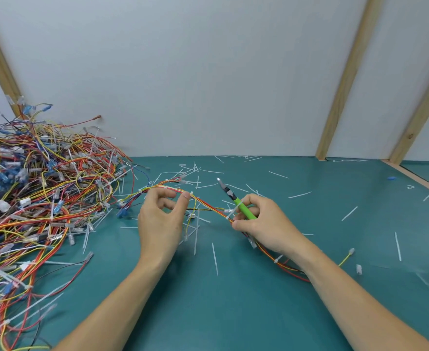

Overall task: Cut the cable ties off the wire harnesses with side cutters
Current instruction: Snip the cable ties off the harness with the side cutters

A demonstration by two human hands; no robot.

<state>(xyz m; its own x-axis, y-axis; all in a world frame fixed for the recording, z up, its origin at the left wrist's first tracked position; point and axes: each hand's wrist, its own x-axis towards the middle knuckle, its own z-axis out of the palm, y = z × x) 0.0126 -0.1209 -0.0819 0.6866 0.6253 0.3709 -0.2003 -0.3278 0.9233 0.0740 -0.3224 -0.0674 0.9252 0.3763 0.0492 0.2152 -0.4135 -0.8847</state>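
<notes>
Left hand [159,219] sits just left of frame centre, fingers curled, thumb and forefinger pinching the wire harness [203,202] at its high point. From that pinch the bundle of red, orange and yellow wires runs toward 10 o'clock to a few connectors, and toward 4 o'clock down under the right hand [264,224].

Right hand is just right of centre, fingers wrapped round the green-handled cutter [236,201]. Its metal tip points to 11 o'clock, up off the table and clear of the wires. The thumb of the same hand presses the harness against the fingers, right by a white cable tie [229,212] still on the bundle. Another tie [278,258] sits on the harness further along at 4 o'clock, near the right wrist, where the wires touch the table.

Green table mat [233,312] is littered with cut white tie pieces [215,259], mostly from 12 to 3 o'clock of the hands. Big tangled pile of harnesses [36,198] fills the 9 o'clock side, with blue and clear connectors mixed in. White wall panel [195,72] with wooden battens stands at 12 o'clock. Small blue bit [391,178] lies alone at 2 o'clock.
</notes>
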